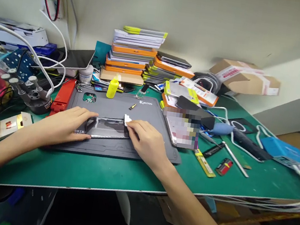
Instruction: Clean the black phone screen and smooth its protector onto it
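A phone (pixel 109 124) with a dark, glossy face and a shiny metal edge lies crosswise on a grey work mat (pixel 117 105). My left hand (pixel 66 125) grips its left end, thumb along the near edge and fingers on the far edge. At the right end, my right hand (pixel 147 142) pinches a small white wipe (pixel 127 119) against the phone's corner; its exact material is hard to make out. Beyond the phone, a small brass-coloured tip (pixel 132 106), a yellow bottle (pixel 112 87) and a small glass bottle (pixel 142 92) sit on the mat.
A screwdriver stand (pixel 36 100) and a red tool (pixel 63 96) are at left. Stacked orange and white boxes (pixel 132 56) line the wall. Right of the mat lie a partly blurred-out phone (pixel 181 128), a blue blower (pixel 221 129), cables and a blue device (pixel 287 150).
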`<state>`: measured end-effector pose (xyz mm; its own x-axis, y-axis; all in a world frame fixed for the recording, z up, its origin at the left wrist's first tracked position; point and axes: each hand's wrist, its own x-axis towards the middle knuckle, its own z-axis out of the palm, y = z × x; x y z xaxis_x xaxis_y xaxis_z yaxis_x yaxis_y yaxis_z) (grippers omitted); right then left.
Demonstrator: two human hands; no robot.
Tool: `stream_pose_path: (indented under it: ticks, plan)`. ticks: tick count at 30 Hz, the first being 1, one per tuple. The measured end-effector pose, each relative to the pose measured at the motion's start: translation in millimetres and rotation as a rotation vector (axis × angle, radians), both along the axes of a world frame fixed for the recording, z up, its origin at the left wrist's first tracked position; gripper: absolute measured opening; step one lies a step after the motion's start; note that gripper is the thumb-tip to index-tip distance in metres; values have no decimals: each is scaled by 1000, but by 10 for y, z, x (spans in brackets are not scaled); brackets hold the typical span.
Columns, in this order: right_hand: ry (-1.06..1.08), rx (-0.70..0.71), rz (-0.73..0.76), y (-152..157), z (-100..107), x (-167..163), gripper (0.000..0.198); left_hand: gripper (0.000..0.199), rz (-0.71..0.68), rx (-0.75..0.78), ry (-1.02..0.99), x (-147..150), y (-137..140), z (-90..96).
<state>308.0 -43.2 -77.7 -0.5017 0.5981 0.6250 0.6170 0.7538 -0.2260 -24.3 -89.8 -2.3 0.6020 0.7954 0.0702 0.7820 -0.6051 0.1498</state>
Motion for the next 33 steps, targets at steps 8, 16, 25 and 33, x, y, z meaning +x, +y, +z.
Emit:
stream_pose_path:
  ticks: [8, 16, 25, 33]
  plan:
    - [-5, 7, 19, -37, 63, 35, 9, 48, -163, 236, 34, -26, 32, -18]
    - [-35, 1, 5, -57, 87, 68, 12, 47, -206, 277, 55, -6, 32, -28]
    - [-36, -30, -28, -64, 63, 99, 23, 56, -178, 389, 209, 86, -55, -9]
    - [-45, 59, -24, -43, 25, 84, 22, 47, -219, 449, 178, 86, -50, -12]
